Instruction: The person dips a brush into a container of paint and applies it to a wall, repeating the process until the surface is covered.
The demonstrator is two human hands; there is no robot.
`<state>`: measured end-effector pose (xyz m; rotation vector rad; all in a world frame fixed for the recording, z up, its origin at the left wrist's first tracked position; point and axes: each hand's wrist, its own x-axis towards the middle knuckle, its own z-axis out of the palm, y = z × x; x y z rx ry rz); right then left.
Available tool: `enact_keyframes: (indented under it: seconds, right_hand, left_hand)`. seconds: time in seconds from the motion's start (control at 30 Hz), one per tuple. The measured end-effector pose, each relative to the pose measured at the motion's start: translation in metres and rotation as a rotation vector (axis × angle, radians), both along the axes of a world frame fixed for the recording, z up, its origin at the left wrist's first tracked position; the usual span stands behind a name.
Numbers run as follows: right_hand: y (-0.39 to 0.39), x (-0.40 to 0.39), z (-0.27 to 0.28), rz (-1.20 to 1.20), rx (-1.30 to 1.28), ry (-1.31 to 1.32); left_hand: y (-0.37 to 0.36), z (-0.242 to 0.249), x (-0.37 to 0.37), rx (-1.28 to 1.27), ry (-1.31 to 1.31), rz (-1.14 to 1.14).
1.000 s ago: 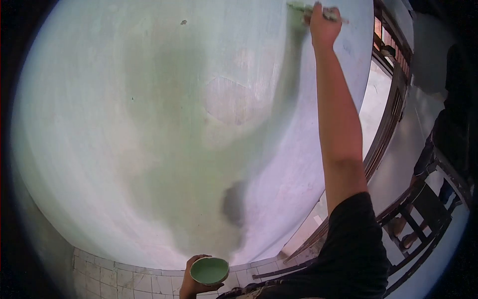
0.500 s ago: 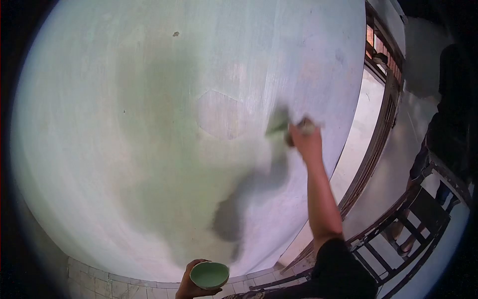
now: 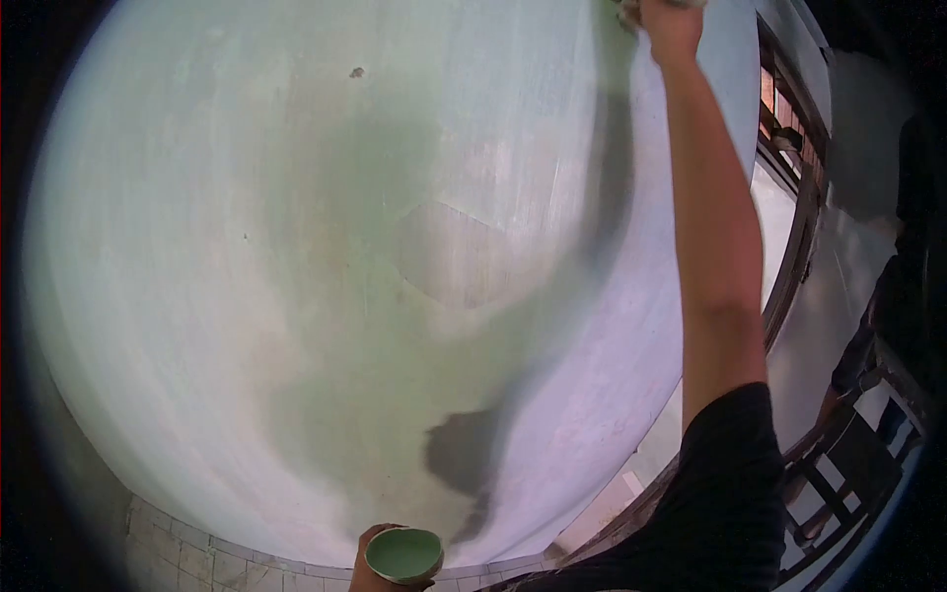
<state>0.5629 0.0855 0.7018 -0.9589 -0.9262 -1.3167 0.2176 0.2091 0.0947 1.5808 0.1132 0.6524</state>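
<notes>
My left hand (image 3: 369, 567) is wrapped round the side of a small bowl (image 3: 404, 555) holding pale green paint, low in the view before the wall. High up at the top edge, my right hand (image 3: 675, 32) is closed round a paintbrush (image 3: 628, 14) against the wall (image 3: 473, 128). The top of the view cuts off part of the brush and the hand. Pale streaks run down the wall, and a hexagonal patch (image 3: 452, 254) shows near its middle. My right arm is stretched upward, its shadow falling on the wall.
A dark wooden-framed opening (image 3: 797, 212) stands right of the wall. At the lower right is a dark slatted wooden piece of furniture (image 3: 838, 464), with a person in dark clothing (image 3: 888, 306) beside it. Floor tiles (image 3: 197, 553) run along the wall's foot.
My right hand has moved up from mid-wall to the top edge with the paintbrush, the arm now straighter. The bowl stays in my left hand, slightly lower in view.
</notes>
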Motion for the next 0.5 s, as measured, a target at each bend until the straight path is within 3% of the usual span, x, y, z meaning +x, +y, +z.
enact_keyframes:
  seconds: [0.03, 0.07, 0.1, 0.13, 0.17, 0.2, 0.23, 0.27, 0.3, 0.33, 0.4, 0.47, 0.5]
  right_hand:
    - [-0.001, 0.017, -0.026, -0.122, -0.038, 0.046]
    - [0.003, 0.034, -0.059, -0.285, 0.085, -0.175]
    - [0.001, 0.039, -0.1, -0.247, 0.044, -0.175]
    - [-0.001, 0.018, -0.152, -0.306, -0.005, -0.121]
    - [0.0, -0.003, -0.201, -0.409, 0.004, -0.159]
    - [-0.002, 0.001, -0.245, -0.182, -0.12, -0.041]
    - [-0.004, 0.005, -0.289, 0.031, -0.208, 0.1]
    - [-0.015, -0.022, -0.317, -0.116, -0.305, 0.171]
    - [-0.016, -0.032, -0.338, 0.02, -0.321, 0.346]
    - [-0.019, -0.034, -0.337, 0.021, -0.317, 0.345]
    - [-0.03, -0.048, -0.33, 0.298, -0.199, 0.512]
    - [-0.043, -0.034, -0.287, -0.17, -0.379, 0.486]
    - [-0.036, -0.018, -0.257, -0.151, -0.351, 0.428]
  left_hand:
    - [0.005, -0.002, 0.0, 0.087, 0.039, 0.027]
    - [0.008, -0.003, 0.001, 0.172, 0.074, 0.05]
    - [0.012, 0.0, 0.003, 0.243, 0.088, -0.004]
    - [0.019, -0.006, 0.006, 0.237, 0.087, -0.017]
    - [0.028, -0.014, 0.011, 0.417, 0.058, -0.014]
    - [0.032, -0.02, 0.013, 0.6, 0.034, -0.012]
    - [0.031, -0.023, 0.015, 0.598, 0.041, -0.025]
    - [0.029, -0.025, 0.015, 0.595, 0.043, -0.038]
    - [0.028, -0.021, 0.017, 0.593, 0.042, -0.046]
    - [0.028, -0.015, 0.019, 0.596, 0.035, -0.048]
    - [0.02, -0.008, 0.016, 0.603, 0.011, -0.058]
    - [0.015, -0.013, 0.015, 0.297, -0.05, -0.112]
    - [0.013, -0.013, 0.014, 0.312, -0.053, -0.113]
